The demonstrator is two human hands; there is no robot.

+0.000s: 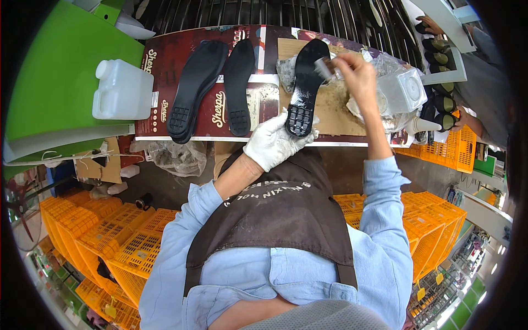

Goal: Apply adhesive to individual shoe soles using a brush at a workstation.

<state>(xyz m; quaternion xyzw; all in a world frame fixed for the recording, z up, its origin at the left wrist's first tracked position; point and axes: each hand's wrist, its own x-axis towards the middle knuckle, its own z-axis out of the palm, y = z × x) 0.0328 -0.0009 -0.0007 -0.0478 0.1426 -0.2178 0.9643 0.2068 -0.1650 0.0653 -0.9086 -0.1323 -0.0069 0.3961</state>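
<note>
My left hand [278,144], in a white glove, holds a black shoe sole [308,71] by its heel end, just over the table's near edge. Wet, glossy streaks show along the middle of this sole, and its heel has a raised block pattern. The fingers of my bare right hand [358,80] pinch a small pale brush [323,69], blurred by motion, at the sole's right edge near the forefoot. To the left lie a single black sole [240,82] and a stack of black soles [198,82], all toes away from me.
Brown cardboard [338,121] lies under the work. A translucent container [400,91] wrapped in plastic and a white cone [424,125] stand right. A white jug [122,93] is at far left. Metal bars [220,12] run behind. Another person's hand [466,122] is near shoes at right. Orange crates [137,247] flank me.
</note>
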